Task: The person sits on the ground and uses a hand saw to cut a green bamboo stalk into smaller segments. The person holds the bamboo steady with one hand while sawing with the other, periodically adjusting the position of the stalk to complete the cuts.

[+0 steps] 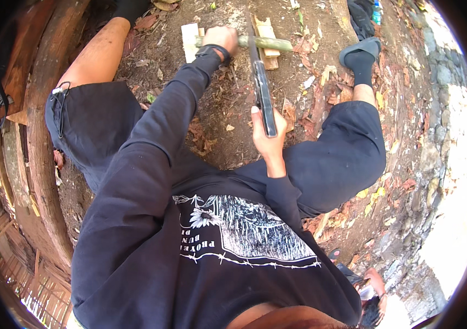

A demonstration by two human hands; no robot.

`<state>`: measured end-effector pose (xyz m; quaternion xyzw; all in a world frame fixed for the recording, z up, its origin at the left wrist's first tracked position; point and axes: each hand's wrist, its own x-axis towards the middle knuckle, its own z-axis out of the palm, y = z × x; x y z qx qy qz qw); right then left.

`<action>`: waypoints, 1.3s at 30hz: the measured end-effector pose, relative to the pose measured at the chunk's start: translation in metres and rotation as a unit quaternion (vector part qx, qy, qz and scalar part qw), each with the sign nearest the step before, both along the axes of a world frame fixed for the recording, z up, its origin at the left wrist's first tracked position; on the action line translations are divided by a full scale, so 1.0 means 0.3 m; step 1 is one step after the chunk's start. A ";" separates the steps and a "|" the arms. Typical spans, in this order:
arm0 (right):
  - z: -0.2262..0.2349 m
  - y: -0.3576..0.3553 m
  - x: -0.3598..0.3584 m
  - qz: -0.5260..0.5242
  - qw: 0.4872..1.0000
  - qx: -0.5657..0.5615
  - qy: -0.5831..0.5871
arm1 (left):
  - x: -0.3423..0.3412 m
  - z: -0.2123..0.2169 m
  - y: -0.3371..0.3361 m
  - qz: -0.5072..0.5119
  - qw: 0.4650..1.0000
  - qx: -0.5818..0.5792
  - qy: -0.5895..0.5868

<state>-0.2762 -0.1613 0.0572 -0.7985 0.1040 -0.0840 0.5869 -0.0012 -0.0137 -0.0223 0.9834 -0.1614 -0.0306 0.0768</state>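
Note:
My left hand [221, 41], with a black band at the wrist, is closed round a greenish-brown stick [276, 44] and presses it down. The stick lies crosswise over pale wood pieces, one block [189, 39] on the left and another [267, 32] on the right. In my right hand [270, 137] is a saw [264, 90] with a dark handle, its fingers wrapped round the near end. The saw points away from me, and its narrow, blurred blade crosses the stick just right of my left hand. Its teeth cannot be made out.
Brown soil with dry leaves [340, 94] lies between my spread legs. A long log [44, 142] runs along the left. My right foot in a grey slipper [360, 52] rests at the far right. Another person [374, 293] is partly visible at the lower right, near a stone strip [428, 181].

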 end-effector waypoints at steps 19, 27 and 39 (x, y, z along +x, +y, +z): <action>0.028 -0.011 0.053 -0.006 0.997 0.004 -0.079 | 0.005 0.045 0.019 0.007 0.999 -0.030 0.043; 0.013 0.002 0.059 0.041 0.997 -0.035 -0.051 | -0.028 -0.012 0.040 0.052 0.997 -0.039 0.040; -0.036 0.035 0.078 0.034 0.997 -0.031 -0.067 | -0.031 -0.044 0.046 0.061 0.996 -0.068 0.020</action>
